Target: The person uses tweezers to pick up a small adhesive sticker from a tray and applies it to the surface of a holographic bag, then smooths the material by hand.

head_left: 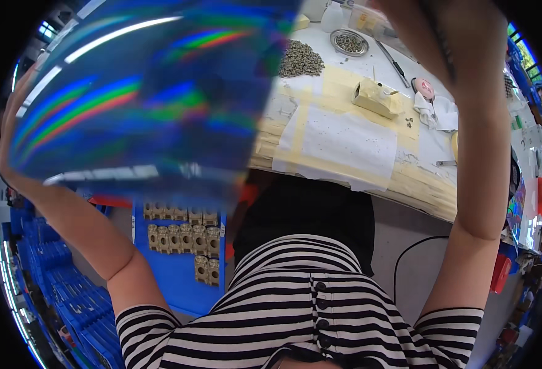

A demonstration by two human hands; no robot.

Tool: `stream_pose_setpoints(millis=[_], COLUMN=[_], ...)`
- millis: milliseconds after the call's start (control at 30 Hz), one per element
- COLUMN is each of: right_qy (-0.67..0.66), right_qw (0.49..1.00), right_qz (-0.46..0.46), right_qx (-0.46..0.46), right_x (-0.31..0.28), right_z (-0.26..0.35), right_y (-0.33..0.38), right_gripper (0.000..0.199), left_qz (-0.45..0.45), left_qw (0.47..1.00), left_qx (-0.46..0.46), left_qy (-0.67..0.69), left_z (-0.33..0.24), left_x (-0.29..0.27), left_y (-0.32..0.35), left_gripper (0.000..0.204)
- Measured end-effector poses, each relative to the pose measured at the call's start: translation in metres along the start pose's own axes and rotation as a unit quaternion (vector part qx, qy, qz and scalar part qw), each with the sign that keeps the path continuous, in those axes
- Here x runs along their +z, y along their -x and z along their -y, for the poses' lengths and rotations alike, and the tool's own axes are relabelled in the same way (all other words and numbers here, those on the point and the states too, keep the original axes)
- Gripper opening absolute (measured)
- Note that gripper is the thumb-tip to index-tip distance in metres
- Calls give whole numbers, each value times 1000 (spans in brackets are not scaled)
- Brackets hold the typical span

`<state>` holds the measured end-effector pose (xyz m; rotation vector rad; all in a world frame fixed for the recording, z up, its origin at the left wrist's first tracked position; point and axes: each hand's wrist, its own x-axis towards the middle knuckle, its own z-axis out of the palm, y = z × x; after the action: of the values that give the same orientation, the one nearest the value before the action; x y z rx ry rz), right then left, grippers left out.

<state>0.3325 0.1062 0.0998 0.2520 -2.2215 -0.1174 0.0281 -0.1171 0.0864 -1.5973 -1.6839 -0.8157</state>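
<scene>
A large shiny blue sheet (142, 98) with rainbow reflections is held up close to the camera and fills the upper left of the view. My left hand (11, 132) grips its left edge, fingers wrapped around the rim. My right arm is raised on the right side, and my right hand (415, 18) reaches the top edge of the picture, mostly cut off. Whether it holds the sheet's far edge is hidden. Below me are my striped shirt and black apron.
A workbench (406, 178) covered with white paper (345, 141) holds a pile of small metal parts (300, 59), a round metal dish (349, 42), a tan cardboard box (378, 97) and white cloth (438, 112). Lower left, a blue tray (176, 277) carries tan metal pieces (185, 237); blue crates (68, 295) stand stacked beside it.
</scene>
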Motion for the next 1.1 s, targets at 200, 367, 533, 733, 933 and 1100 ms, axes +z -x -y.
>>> stream_pose_setpoints(millis=[200, 367, 533, 733, 933, 1100], right_qy=[111, 43, -13, -39, 12, 34], right_qw=[993, 991, 977, 970, 977, 972], right_qz=[36, 110, 159, 151, 148, 164], right_qx=[3, 56, 143, 187, 151, 166], right_x=[62, 76, 80, 82, 63, 46], right_z=[-1, 8, 17, 27, 26, 31], right_y=[90, 130, 123, 113, 116, 137], right_gripper=[20, 32, 33, 35, 32, 31], left_qz=[-18, 49, 40, -68, 134, 132], left_qw=[994, 999, 998, 932, 401, 323], left_qx=[106, 4, -48, -295, -470, -486], left_qy=[-34, -17, -33, 201, 775, 801], left_z=[-38, -41, -43, -90, -158, -205], left_x=[104, 145, 131, 103, 110, 136], left_y=[34, 90, 114, 144, 143, 105], left_gripper=[33, 56, 46, 30, 75, 80])
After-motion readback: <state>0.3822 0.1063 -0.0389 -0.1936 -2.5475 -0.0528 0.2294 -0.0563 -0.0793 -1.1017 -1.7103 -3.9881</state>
